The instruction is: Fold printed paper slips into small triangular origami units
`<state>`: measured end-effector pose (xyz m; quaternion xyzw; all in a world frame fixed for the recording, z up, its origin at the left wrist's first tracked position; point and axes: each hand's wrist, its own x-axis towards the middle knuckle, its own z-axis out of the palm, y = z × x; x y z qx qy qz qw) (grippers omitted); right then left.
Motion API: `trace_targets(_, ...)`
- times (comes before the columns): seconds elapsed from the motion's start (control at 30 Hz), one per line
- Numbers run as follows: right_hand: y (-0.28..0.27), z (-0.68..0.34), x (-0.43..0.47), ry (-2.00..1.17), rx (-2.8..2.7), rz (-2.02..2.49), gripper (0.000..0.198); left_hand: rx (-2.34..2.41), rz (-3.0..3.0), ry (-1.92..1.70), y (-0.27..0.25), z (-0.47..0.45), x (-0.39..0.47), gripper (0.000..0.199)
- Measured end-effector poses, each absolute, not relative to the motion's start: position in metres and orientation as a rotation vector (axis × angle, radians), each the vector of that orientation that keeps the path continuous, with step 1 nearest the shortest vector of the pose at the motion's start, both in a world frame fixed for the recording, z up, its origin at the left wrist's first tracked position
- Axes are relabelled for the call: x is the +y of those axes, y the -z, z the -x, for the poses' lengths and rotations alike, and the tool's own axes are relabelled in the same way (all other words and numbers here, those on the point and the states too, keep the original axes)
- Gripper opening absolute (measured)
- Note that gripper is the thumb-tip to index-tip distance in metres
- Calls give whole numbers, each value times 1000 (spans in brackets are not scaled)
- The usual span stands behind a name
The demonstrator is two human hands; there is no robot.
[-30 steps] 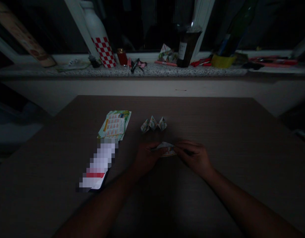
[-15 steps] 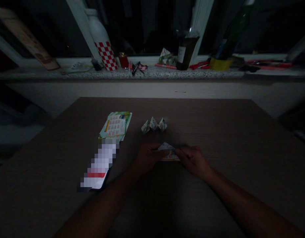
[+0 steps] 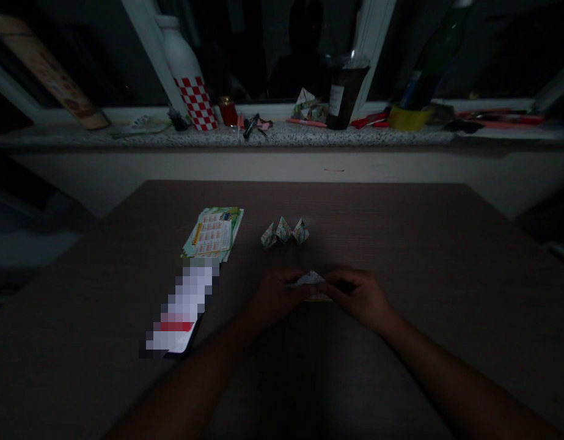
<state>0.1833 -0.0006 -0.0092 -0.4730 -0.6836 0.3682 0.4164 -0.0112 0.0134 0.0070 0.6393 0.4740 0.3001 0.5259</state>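
Between my two hands is a small printed sheet of paper [image 3: 312, 278], folded so that a point stands up at the far side. My left hand [image 3: 279, 294] grips its left part, thumb lying across the near face. On the other side my right hand [image 3: 357, 294] pinches the paper with thumb and fingers, the thumb close to the left one. Much of the paper is covered by my fingers, and the light is dim. Just beyond my hands, three folded paper pieces [image 3: 284, 228] with pointed tops stand in a row on the table [image 3: 401, 232].
Left of the hands lies a stack of printed paper sheets [image 3: 212, 232], with a phone [image 3: 183, 305], its screen blurred out, nearer me. Along the windowsill [image 3: 282, 135] stand a white bottle with red checks [image 3: 190, 76], a dark plastic cup [image 3: 343, 95] and a green bottle [image 3: 440, 55].
Both thumbs have come closer together over the folded paper, covering more of its face. The paper and my hands have shifted slightly toward me and to the right.
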Motion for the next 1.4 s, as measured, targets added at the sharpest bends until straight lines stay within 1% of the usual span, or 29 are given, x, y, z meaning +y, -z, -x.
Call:
trace_targets(0.13,14,-187,2,-1024,-1520,1228,18,1192,-1403,-874,-8,16,16,36)
trace_targets(0.2,14,-188,3,-1080,-1456,1216,20,1222,-1327,-919,-8,17,17,37)
trace_targets(0.3,12,-184,3,-1142,-1465,1196,22,1258,-1327,-959,-7,15,17,30)
trace_targets(0.47,9,-180,2,-1148,-1485,1223,21,1266,-1391,-1025,-1,11,13,16)
trace_targets(0.53,10,-181,2,-1137,-1479,1227,21,1272,-1400,-1010,0,12,13,13)
trace_targets(0.63,11,-182,3,-1122,-1477,1226,21,1269,-1388,-981,-1,14,13,17)
trace_targets(0.83,7,-181,3,-1090,-1477,1223,22,1259,-1447,-850,-6,13,13,19)
trace_targets(1.03,7,-180,3,-1095,-1488,1271,21,1245,-1569,-811,-3,11,10,26)
trace_targets(1.4,10,-179,2,-1265,-1435,1215,24,1244,-1858,-736,-2,11,8,34)
